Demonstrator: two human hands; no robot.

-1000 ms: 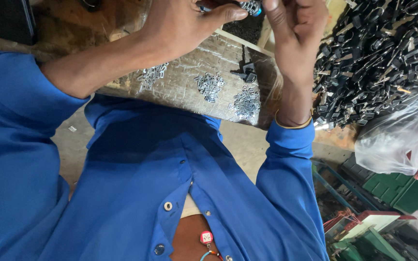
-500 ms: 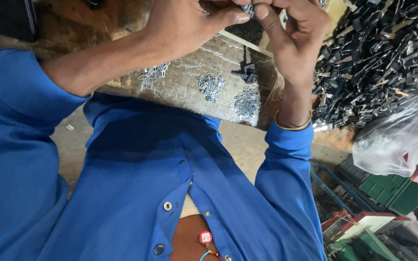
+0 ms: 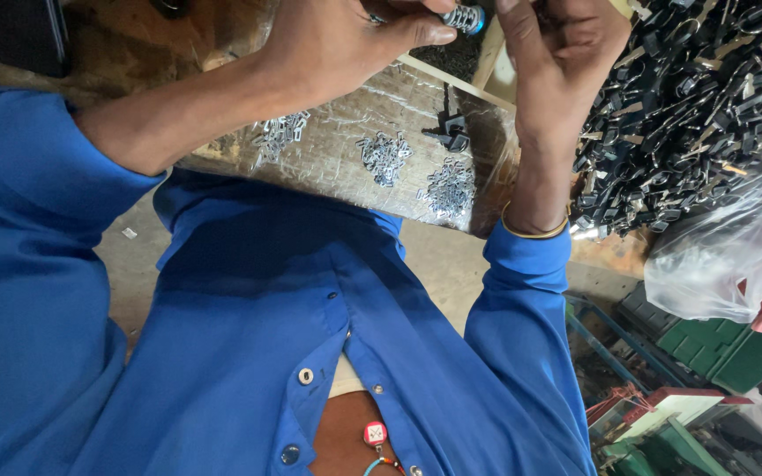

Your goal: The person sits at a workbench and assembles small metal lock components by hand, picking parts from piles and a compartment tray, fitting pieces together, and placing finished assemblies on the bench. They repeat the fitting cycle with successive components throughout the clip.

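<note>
Head view looked straight down the blue shirt (image 3: pixel 249 335), both hands raised to the top edge of frame over the workbench (image 3: pixel 346 176). Left hand (image 3: pixel 346 44) was curled shut, thumb and forefinger pinched on a small spring (image 3: pixel 462 18), a short silver coil with a blue end. Right hand (image 3: pixel 566 53) sat just beside it, fingers folded in toward the palm; whether they gripped anything could not be told, the fingertips ran out of frame. Spring sat between the two hands, touching the left thumb tip, blue end pointing toward the right hand, apart from the bench below. My read: held up close to the eyes because the part was tiny, and both wrists were kept high so the fingertips could work it from two sides

Bench top was wrapped in clear film, with three little heaps of small metal clips (image 3: pixel 385 157) laid out within reach, sorted apart so they didn't mix. Big pile of black metal parts (image 3: pixel 690 106) lay right of the bench, plastic bag (image 3: pixel 725 264) under it, green crates (image 3: pixel 716 348) on the floor
</note>
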